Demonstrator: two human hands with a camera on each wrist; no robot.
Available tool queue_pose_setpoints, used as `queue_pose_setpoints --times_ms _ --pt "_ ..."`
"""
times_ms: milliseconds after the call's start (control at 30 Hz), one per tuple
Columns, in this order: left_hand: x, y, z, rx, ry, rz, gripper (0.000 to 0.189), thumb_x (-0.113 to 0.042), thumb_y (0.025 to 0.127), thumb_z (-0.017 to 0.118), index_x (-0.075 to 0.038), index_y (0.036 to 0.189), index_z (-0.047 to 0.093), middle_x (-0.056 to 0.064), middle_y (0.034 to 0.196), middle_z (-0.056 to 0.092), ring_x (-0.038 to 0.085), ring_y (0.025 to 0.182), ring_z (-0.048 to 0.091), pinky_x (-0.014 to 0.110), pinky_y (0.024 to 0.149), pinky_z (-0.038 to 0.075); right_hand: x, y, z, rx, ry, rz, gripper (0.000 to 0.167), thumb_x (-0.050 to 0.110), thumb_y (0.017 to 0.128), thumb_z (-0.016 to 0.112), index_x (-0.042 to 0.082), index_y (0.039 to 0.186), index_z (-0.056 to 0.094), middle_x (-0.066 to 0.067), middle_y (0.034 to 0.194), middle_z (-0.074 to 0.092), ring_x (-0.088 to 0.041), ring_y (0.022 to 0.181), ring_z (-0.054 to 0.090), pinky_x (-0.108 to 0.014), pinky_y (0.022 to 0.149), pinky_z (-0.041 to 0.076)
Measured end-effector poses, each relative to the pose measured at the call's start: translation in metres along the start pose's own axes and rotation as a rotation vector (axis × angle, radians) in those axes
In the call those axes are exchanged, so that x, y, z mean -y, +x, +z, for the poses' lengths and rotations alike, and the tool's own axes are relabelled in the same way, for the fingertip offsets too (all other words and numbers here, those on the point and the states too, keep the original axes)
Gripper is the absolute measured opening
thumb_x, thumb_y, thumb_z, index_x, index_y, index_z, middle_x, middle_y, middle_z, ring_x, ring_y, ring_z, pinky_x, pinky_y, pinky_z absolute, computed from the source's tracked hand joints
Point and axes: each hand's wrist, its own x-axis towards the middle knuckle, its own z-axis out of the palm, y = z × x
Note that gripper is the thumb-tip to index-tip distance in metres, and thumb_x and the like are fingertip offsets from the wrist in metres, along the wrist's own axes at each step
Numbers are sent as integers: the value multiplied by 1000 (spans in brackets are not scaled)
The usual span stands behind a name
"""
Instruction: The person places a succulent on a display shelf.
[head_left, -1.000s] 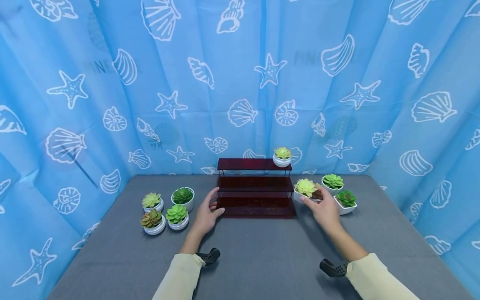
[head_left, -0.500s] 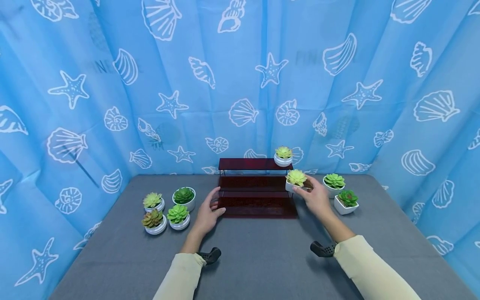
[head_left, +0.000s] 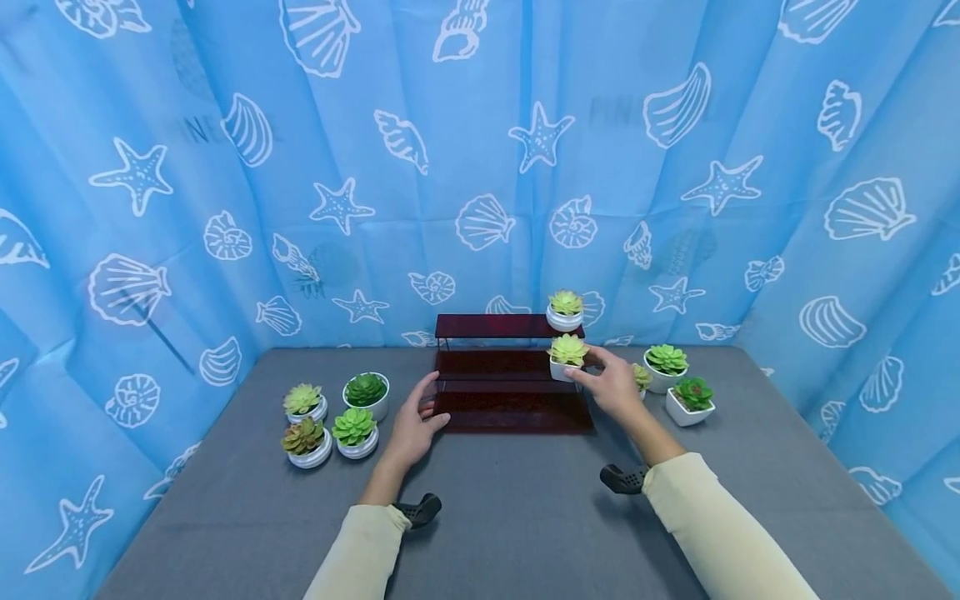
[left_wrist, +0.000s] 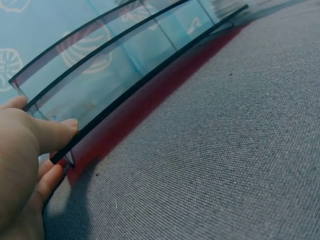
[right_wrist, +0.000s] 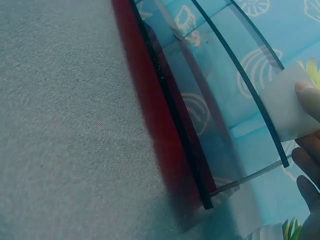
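A dark red three-tier display shelf (head_left: 513,410), see-through in the wrist views, stands mid-table. My left hand (head_left: 411,433) grips its lower left corner; in the left wrist view the thumb (left_wrist: 62,131) lies over the bottom tier and fingers reach beneath. With my right hand (head_left: 617,387) I hold a small potted succulent (head_left: 567,357), yellow-green in a white pot, at the right end of the middle tier. In the right wrist view this white pot (right_wrist: 290,105) is at the tier's edge; whether its base touches, I cannot tell. Another potted succulent (head_left: 564,312) sits on the top tier's right end.
Several potted succulents (head_left: 358,429) stand in a group left of the shelf. To the right are a round-potted green succulent (head_left: 664,371), a square-potted one (head_left: 691,402) and another (head_left: 642,377) partly behind my right hand. A blue shell-print curtain (head_left: 480,167) hangs behind the grey table (head_left: 510,517).
My right hand has carried the yellow-green succulent leftward, from beside the shelf to the middle tier's right end. The left hand has stayed at the shelf's left corner.
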Motion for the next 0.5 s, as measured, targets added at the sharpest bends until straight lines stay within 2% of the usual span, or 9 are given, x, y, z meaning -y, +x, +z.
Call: queue_pose_setpoints --times_ms 300,500 --pt "0 0 1 -5 5 -4 71 5 88 67 -16 150 38 20 137 49 39 121 50 50 100 41 8 4 13 47 47 24 56 26 86 76 -1 131 57 -21 120 62 -33 108 56 -50 90 47" --pt "-2 0 2 -13 13 -6 72 5 88 67 -15 150 38 21 137 49 36 121 50 49 100 41 17 9 23 79 55 10 58 31 86 76 1 132 56 -19 124 61 -33 113 56 -50 94 46"
